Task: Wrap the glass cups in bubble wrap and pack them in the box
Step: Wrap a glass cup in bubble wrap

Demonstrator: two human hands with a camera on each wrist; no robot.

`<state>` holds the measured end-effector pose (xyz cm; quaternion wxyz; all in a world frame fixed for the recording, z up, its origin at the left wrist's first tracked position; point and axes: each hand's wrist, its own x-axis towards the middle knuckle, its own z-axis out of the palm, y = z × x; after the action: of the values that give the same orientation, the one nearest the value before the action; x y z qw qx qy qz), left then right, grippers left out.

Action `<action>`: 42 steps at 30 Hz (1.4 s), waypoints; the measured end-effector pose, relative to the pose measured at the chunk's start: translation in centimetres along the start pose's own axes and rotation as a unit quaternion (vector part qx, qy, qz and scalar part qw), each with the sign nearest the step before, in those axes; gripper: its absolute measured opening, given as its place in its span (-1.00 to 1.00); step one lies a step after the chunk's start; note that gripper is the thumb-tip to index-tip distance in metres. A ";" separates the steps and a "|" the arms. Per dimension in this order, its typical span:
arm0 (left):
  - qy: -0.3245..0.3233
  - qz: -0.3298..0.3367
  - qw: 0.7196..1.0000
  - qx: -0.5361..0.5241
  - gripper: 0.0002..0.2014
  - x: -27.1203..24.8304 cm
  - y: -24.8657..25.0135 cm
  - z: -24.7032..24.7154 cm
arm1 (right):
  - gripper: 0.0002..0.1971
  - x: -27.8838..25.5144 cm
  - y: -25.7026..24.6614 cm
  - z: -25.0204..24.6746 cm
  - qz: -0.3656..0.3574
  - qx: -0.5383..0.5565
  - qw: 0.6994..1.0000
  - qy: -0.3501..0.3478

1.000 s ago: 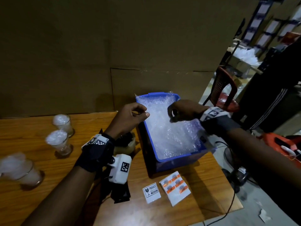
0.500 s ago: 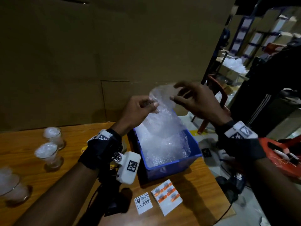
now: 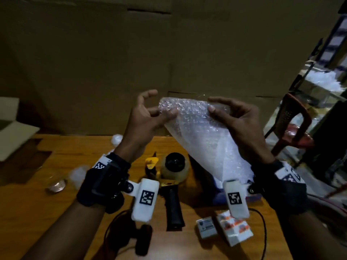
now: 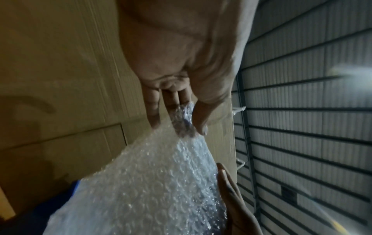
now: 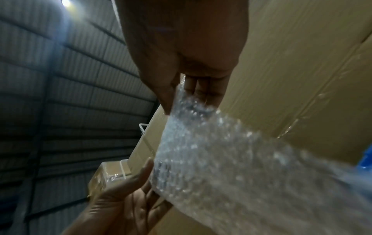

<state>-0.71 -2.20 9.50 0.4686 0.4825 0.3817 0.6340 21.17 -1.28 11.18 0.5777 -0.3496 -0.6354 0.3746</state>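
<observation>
A sheet of bubble wrap hangs in the air above the table, stretched between both hands. My left hand pinches its top left corner with thumb and fingers, the other fingers spread. My right hand pinches the top right corner. The left wrist view shows that pinch on the bubble wrap, and the right wrist view shows the thumb pressed on the bubble wrap. Glass cups stuffed with white filling stand blurred at the left and further back. The blue bin is mostly hidden behind the sheet.
A tape dispenser lies on the wooden table under my hands. Label stacks sit near the front edge. An open cardboard box is at the far left and a red chair at the right. Cardboard walls stand behind.
Both hands have lifted the bubble wrap sheet up out of the blue bin and spread it between them. The view has swung so the dispenser now shows.
</observation>
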 end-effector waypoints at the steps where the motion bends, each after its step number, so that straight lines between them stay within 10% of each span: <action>1: -0.011 0.005 1.000 -0.006 -0.34 -0.3 0.7 -1.5 | -0.76 0.1 -0.3 1.4 -0.012 -0.009 1.000 0.000; 6: -0.022 0.061 0.997 0.031 -0.64 -1.4 3.6 -8.3 | -0.52 0.4 -0.9 7.6 -0.046 -0.148 0.984 -0.089; 15: 0.022 0.144 0.961 0.237 -0.79 -2.6 6.6 -19.1 | -0.93 -0.1 -3.1 17.0 -0.029 -0.058 0.995 -0.078; 21: -0.072 -0.030 0.989 0.129 -0.35 -3.6 6.0 -22.7 | -0.85 0.1 -4.4 21.8 -0.014 0.005 0.998 -0.067; 27: -0.072 -0.048 0.991 0.105 -0.71 -4.7 4.4 -24.0 | -0.90 0.0 -2.9 24.7 0.026 0.047 0.998 -0.031; 34: 0.061 -0.075 0.995 0.034 -0.88 -4.7 3.2 -23.4 | -0.09 -2.4 2.2 23.5 0.236 0.010 0.964 -0.126; 42: 0.074 -0.090 0.992 0.056 -0.46 -5.9 1.8 -21.4 | -0.63 -1.6 3.1 22.1 0.198 0.021 0.969 -0.145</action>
<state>-21.31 -9.02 4.47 0.4666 0.4238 0.4919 0.6006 -0.65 -2.77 6.55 0.4008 -0.3983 -0.6224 0.5416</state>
